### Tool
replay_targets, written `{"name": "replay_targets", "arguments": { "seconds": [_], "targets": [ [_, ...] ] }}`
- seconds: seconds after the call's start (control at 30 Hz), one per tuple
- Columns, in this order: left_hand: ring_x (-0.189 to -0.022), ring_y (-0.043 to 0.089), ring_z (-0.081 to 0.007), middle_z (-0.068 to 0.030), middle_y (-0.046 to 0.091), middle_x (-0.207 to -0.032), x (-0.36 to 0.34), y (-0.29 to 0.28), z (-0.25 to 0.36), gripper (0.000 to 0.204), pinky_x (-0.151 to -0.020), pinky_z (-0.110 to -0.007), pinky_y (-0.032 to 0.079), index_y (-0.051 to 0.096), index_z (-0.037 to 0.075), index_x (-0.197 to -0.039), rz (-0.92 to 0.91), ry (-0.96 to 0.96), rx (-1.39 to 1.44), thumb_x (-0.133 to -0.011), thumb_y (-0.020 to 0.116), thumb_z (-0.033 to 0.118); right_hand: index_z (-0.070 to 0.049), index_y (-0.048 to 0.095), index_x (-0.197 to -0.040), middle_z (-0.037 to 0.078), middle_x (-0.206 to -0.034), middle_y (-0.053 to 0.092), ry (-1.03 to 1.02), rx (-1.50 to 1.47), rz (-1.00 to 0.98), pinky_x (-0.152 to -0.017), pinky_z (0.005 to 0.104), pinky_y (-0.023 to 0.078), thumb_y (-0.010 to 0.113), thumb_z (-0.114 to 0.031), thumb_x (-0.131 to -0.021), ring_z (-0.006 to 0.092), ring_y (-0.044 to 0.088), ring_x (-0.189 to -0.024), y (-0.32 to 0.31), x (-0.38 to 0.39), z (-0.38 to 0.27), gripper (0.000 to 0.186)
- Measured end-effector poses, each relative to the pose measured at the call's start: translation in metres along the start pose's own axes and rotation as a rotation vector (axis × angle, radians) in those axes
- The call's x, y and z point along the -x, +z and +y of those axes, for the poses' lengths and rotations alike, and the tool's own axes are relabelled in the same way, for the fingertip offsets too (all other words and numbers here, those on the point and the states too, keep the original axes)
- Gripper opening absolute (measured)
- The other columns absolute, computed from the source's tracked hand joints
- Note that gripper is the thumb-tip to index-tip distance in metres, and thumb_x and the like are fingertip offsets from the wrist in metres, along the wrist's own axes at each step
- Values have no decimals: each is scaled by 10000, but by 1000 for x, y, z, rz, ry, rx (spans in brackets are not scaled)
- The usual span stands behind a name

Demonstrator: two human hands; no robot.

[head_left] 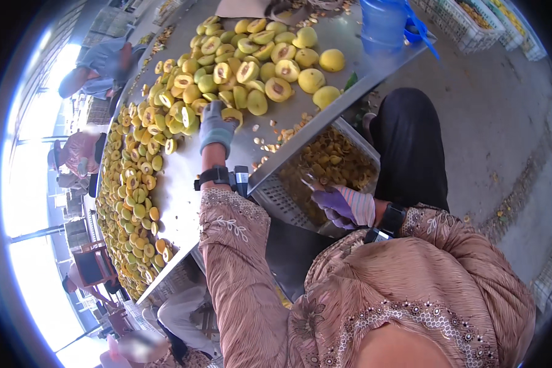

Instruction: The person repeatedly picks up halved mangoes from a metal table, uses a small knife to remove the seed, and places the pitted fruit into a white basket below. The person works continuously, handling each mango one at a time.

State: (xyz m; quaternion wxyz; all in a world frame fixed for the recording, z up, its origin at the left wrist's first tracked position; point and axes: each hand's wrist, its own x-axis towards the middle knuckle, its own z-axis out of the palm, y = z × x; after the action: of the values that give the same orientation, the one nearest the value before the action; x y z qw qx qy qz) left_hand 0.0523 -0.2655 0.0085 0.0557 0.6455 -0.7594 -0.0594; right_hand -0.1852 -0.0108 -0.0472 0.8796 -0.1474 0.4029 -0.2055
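My left hand (216,130), in a grey glove, reaches into a pile of halved yellow-green stone fruit (224,73) on a metal table. Its fingers and thumb close around a fruit half (232,116) at the near edge of the pile. My right hand (345,205), in a purple glove with a striped cuff, is lower and to the right. It is closed on a small hand tool (313,181) with a thin metal tip; the rest of the tool is hidden in the fingers. Below that hand, a plastic crate (288,195) holds brownish-yellow scraps.
The metal table (181,208) has a raised edge between my hands. More fruit halves (129,202) spread along its left side. A blue translucent container (380,27) stands at the far right corner. White crates (466,30) sit beyond. Several people work at the left.
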Motion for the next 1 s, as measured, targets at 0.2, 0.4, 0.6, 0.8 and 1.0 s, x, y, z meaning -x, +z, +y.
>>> {"name": "replay_targets", "arguments": {
  "seconds": [0.2, 0.4, 0.6, 0.8, 1.0],
  "targets": [
    [-675, 627, -241, -81, 617, -780, 54, -15, 7, 383, -594, -339, 511, 542, 65, -1050, 104, -165, 677, -772, 776, 185, -130, 563, -731, -39, -557, 477, 72, 13, -210, -345, 273, 295, 507, -452, -956, 94, 433, -391, 3, 10, 5, 397],
    [-817, 647, -255, -167, 625, -1086, 174, -55, 25, 325, -548, -289, 498, 545, 24, -1132, 408, -222, 1899, -863, 628, 187, -83, 595, -811, -27, -593, 515, -189, 293, -112, -388, 261, 357, 514, -449, -966, 90, 493, -459, 23, 31, -9, 405],
    [-838, 624, -261, -197, 607, -1118, 221, -16, 80, 362, -659, -333, 539, 539, 37, -1198, 377, -363, 2091, -935, 559, 285, -129, 532, -878, -41, -567, 449, -167, 184, -226, -344, 223, 299, 592, -395, -944, 62, 391, -384, 62, 57, -26, 280],
    [-832, 630, -251, -158, 642, -1051, 236, -17, 104, 520, -736, -358, 542, 581, 23, -1134, 373, -378, 1941, -997, 422, 499, -166, 525, -1041, -62, -564, 420, -102, 269, -208, -342, 234, 275, 525, -386, -976, 56, 362, -384, 80, 61, -21, 230],
    [-720, 643, -244, -153, 662, -979, 249, -14, 110, 584, -648, -354, 552, 580, 13, -1097, 373, -468, 1849, -992, 397, 557, -201, 524, -1112, -67, -541, 404, -77, 320, -170, -337, 246, 254, 482, -360, -999, 60, 343, -376, 85, 59, -14, 199]
  ]
}}
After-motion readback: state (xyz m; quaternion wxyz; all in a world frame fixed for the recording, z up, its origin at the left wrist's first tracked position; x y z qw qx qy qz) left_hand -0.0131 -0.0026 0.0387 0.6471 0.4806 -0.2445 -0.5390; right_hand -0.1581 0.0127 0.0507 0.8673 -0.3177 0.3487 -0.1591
